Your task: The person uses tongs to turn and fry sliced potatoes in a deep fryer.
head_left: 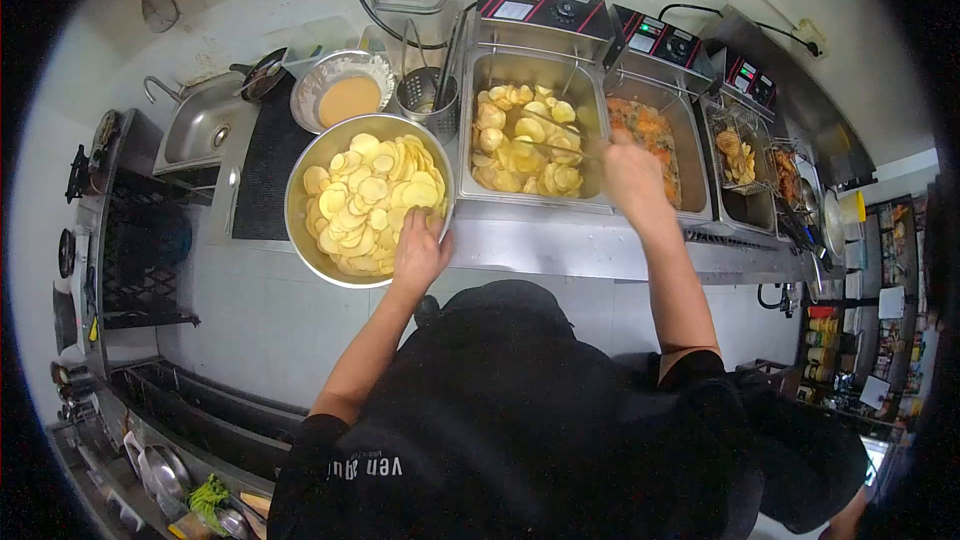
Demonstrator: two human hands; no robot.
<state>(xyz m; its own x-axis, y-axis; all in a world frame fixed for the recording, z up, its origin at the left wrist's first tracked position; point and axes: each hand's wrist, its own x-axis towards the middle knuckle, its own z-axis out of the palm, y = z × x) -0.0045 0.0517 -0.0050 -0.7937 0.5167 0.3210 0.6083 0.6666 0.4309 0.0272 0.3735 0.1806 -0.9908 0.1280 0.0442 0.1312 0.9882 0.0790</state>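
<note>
My left hand lies over the near right rim of a large metal bowl. Its fingers are stretched out onto thin yellow potato slices that fill the bowl. My right hand is closed around the handle of a thin metal utensil, above the right rim of the left deep fryer. The utensil reaches left into that fryer, its far end blurred among potato slices in oil. Beside it, a middle fryer holds orange-brown food in oil, partly hidden by my right hand.
Behind the potatoes stand a bowl of tan batter and a perforated utensil holder. Fryer baskets with fried food are at the right. A sink is at the left. The steel counter edge runs before me.
</note>
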